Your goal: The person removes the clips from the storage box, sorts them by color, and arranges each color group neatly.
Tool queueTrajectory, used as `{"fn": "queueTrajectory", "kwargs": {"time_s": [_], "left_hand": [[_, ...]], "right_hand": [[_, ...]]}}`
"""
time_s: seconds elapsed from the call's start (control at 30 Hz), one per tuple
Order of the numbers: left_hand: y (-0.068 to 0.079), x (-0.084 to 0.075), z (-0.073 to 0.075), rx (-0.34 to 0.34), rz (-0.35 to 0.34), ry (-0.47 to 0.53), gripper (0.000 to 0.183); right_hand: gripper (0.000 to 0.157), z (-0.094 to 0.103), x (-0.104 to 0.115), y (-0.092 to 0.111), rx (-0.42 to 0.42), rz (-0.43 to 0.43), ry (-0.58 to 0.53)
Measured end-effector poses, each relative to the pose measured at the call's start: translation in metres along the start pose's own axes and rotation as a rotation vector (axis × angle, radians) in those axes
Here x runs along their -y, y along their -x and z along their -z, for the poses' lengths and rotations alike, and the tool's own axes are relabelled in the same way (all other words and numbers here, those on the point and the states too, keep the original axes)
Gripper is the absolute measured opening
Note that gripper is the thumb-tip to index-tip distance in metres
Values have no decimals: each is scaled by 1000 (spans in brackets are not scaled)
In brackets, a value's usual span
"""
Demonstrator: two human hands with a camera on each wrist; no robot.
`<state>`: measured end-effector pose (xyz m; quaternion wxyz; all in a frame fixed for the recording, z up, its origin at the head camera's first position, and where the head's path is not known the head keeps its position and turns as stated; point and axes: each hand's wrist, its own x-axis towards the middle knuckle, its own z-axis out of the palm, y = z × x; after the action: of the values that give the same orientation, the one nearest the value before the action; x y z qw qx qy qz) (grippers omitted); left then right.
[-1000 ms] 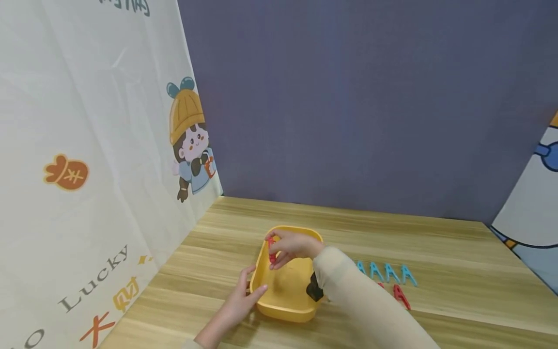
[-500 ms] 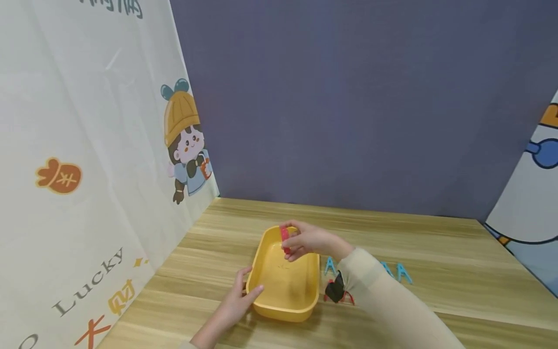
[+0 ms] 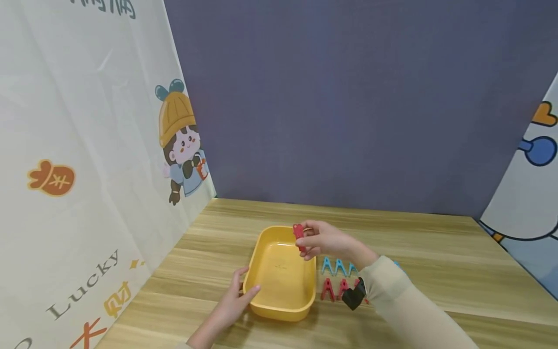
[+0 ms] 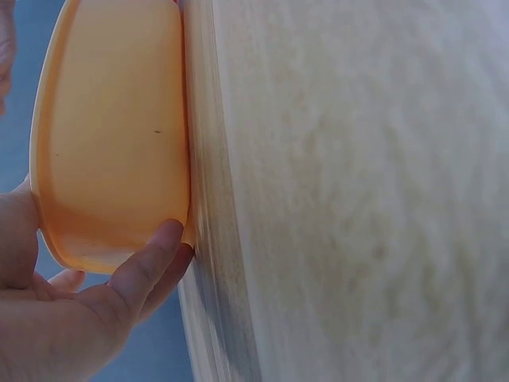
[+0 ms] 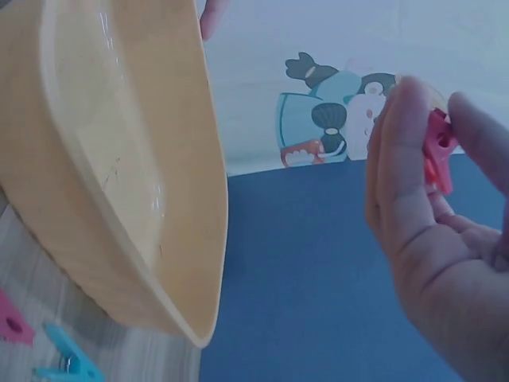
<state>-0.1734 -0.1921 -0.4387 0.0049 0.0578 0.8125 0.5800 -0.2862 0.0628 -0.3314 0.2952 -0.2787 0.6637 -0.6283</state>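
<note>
In the head view my right hand pinches a red clothespin over the far right edge of a yellow basin. The right wrist view shows that red clothespin between thumb and fingers, apart from the basin wall. My left hand holds the basin's near left side, its thumb over the rim. Close up in the left wrist view, the left hand has its fingers about the end of the basin. The table hides under the right forearm in part.
Right of the basin lie a row of blue clothespins and, nearer, a row of red clothespins. A black wrist piece and the sleeve cover some of them. A dark partition stands behind the wooden table.
My right hand has moved right, from over the basin's inside to its far right edge, still holding the red clothespin. More clothespins have come into sight. The left hand stays on the basin.
</note>
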Motion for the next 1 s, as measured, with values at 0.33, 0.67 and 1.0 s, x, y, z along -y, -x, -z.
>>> {"fn": "queueTrajectory", "kwargs": {"time_s": [0.33,0.67,1.0], "left_hand": [[-1,2,1,14,10,15,68],[-1,-1,0,36,3,17,70],[-1,0,1,38,2,52,67]], "right_hand": [[39,18,1,19,-49,9,-19],[43,36,1,41,-98,75,-12],[19,55,-3,67,-158,106,-26]]}}
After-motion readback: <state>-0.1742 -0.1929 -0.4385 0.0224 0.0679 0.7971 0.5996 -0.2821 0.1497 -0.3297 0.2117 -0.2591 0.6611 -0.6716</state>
